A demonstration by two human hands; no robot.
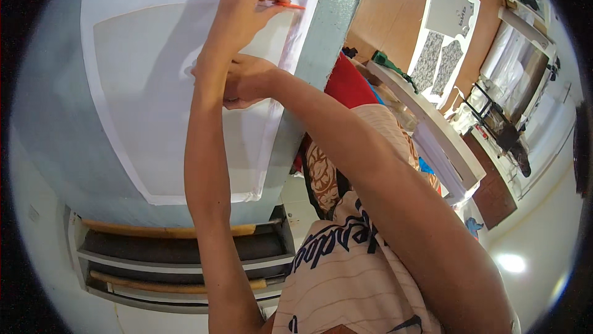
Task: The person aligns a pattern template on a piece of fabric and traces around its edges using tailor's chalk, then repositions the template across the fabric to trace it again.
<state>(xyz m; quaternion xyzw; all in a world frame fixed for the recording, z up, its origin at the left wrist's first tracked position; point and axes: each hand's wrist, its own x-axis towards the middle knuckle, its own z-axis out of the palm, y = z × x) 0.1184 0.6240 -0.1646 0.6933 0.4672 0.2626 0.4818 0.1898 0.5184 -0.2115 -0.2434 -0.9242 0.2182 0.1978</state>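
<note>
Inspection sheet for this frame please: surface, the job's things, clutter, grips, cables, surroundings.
Surface: grey-blue table, largely covered by cloth.
Job's things: white fabric spread flat; thin orange marker near its right edge.
Clutter: nothing seen on the table.
Grips: left hand pinches the marker; right hand presses on the fabric.
Cables: nothing seen.
Surroundings: wooden rods on shelves under the table; grey cut pieces on a brown table to the right.
</note>
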